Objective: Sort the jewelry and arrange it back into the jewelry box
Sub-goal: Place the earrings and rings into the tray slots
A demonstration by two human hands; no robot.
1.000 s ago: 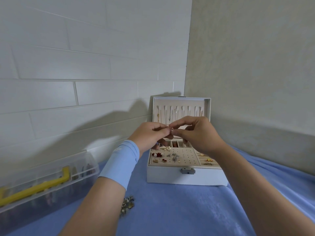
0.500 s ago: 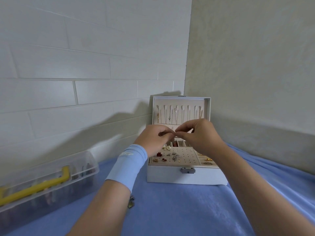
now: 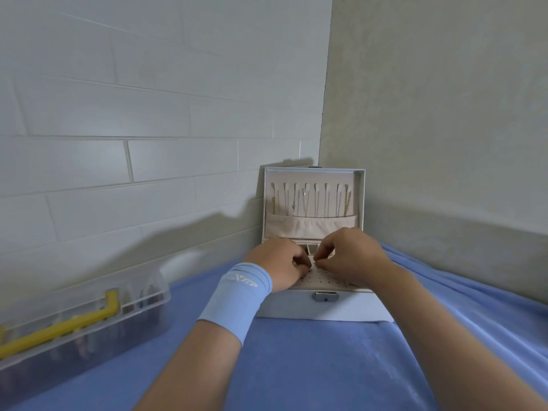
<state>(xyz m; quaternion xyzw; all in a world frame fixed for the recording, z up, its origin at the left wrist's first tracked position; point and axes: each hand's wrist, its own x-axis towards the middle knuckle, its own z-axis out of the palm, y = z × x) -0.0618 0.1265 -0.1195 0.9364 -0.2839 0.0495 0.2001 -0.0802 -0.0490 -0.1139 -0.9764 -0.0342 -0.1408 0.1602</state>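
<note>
A white jewelry box (image 3: 323, 307) stands open on the blue cloth, its lid upright with several necklaces (image 3: 311, 200) hanging inside. My left hand (image 3: 281, 266), with a light blue wrist sleeve, and my right hand (image 3: 350, 256) sit low over the perforated earring panel (image 3: 321, 278). Their fingertips meet and pinch a tiny piece of jewelry (image 3: 313, 261) just above the panel. The piece is too small to make out. My hands hide most of the tray's compartments.
A clear plastic case with a yellow handle (image 3: 74, 324) lies at the left on the blue cloth (image 3: 296, 366). A tiled wall stands behind, and a plain wall closes the right side behind the box.
Both hands have dropped from in front of the lid down onto the earring panel, still pinching the small piece together. My left arm now covers the loose jewelry seen on the cloth.
</note>
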